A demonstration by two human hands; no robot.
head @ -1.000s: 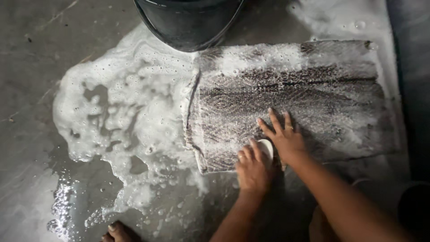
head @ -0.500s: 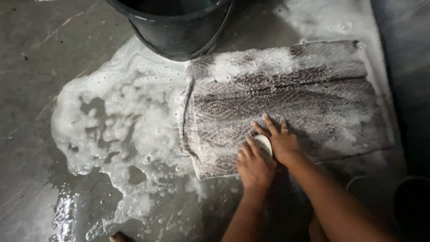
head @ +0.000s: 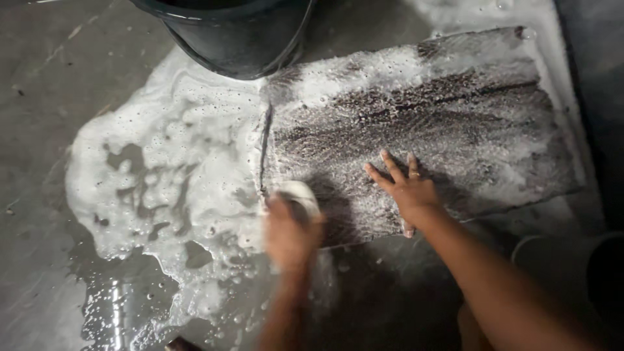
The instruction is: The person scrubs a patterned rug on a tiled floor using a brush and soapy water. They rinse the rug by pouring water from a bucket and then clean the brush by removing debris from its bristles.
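A dark, soapy mat (head: 442, 110) lies flat on the wet concrete floor. My left hand (head: 289, 231), blurred by motion, grips a white scrubbing brush (head: 300, 193) at the mat's near left corner. My right hand (head: 404, 190), a ring on one finger, presses flat on the mat's near edge with its fingers spread.
A black bucket (head: 227, 32) stands at the top, touching the mat's far left corner. White foam (head: 175, 162) and water spread over the floor to the left. A toe (head: 179, 344) shows at the bottom edge. Two dark round objects (head: 598, 273) sit at the lower right.
My left hand has swept the brush leftward from beside my right hand to the mat's left corner. The right hand has stayed pressed on the mat.
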